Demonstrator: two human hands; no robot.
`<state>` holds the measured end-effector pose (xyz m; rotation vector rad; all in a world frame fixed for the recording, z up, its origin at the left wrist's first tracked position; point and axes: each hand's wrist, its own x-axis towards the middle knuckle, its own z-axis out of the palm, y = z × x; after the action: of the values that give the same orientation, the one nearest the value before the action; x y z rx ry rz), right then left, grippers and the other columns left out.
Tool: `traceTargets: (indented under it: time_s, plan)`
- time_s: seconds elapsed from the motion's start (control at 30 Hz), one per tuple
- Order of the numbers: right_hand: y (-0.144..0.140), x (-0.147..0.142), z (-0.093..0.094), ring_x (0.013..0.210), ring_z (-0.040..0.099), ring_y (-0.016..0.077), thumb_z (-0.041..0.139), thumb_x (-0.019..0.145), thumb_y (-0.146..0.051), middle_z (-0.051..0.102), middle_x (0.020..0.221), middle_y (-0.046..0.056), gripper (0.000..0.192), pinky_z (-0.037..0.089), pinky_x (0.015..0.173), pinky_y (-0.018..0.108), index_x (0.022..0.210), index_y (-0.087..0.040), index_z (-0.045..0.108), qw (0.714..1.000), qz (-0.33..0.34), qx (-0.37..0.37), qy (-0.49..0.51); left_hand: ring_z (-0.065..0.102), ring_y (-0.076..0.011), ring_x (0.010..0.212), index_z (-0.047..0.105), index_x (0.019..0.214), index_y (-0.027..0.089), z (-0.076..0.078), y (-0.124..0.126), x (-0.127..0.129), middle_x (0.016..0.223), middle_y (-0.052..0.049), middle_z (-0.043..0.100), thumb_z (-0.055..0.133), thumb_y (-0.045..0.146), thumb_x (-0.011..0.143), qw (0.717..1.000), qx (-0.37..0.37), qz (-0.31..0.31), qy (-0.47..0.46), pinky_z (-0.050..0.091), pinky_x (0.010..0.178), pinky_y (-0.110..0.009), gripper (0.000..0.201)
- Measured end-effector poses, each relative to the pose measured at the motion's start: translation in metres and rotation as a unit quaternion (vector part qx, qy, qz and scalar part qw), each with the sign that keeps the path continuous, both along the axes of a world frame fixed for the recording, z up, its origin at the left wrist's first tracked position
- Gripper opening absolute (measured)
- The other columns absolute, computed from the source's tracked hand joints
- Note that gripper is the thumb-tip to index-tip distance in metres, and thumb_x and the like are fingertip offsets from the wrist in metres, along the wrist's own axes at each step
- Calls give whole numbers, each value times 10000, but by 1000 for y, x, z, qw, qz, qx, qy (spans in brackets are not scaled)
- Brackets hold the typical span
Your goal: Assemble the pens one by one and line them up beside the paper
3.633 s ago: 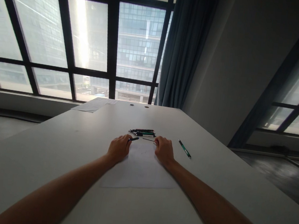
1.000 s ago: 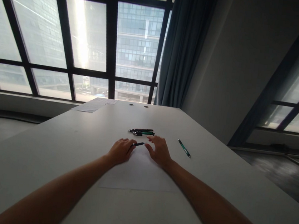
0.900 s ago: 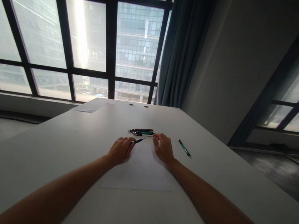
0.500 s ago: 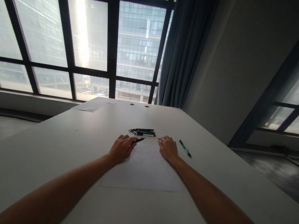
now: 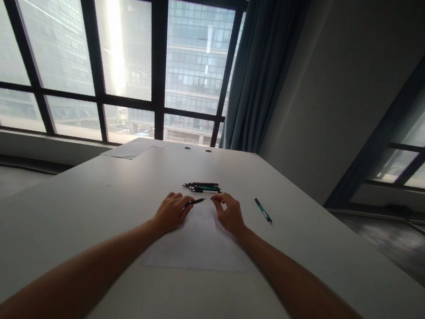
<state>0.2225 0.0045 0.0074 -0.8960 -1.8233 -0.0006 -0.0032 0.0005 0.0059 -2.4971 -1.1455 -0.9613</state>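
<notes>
While flat on smooth white paper (image 5: pixel 198 245), left hand (image 5: pixel 170 212) fingers clamped on slim dark pen (image 5: pixel 197 201), right hand (image 5: pixel 229 213) fingers pinched together.

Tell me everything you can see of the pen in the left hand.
The pen is slim and dark, apparently plastic; finer detail is too small to tell. The left hand grips one end in its fingers, so the free end points right and slightly away, toward the right hand, whose fingertips sit close to its tip. It lies low over the far edge of the white paper.
</notes>
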Motion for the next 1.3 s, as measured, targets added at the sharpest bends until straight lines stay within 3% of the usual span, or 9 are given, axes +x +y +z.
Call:
traceTargets:
  time_s: [0.6, 1.07, 1.3]
  plan:
    - [-9, -2, 0, 780, 611, 190, 536, 894, -217, 674, 838, 54, 117, 499, 764, 343, 894, -204, 652, 997, 45, -21, -61, 632, -198, 832, 622, 1053, 195, -2, 1, 1, 883, -65, 704, 458, 276, 958, 998, -19, -48, 18, 458, 784, -349, 206]
    - [-7, 2, -4, 794, 636, 183, 575, 900, -189, 704, 839, 43, 103, 477, 776, 327, 909, -198, 677, 993, 19, -8, -114, 649, -171, 806, 616, 1106, 200, -9, 6, -3, 891, -64, 682, 438, 308, 976, 995, -56, -85, -9, 515, 731, -284, 246]
    - [-6, 3, -4, 759, 588, 185, 406, 999, -283, 676, 795, 61, 303, 417, 758, 323, 830, -172, 632, 978, -13, 5, -206, 647, -172, 800, 618, 1107, 196, -8, 5, -2, 890, -64, 691, 414, 327, 992, 994, -38, -101, -1, 511, 720, -282, 269]
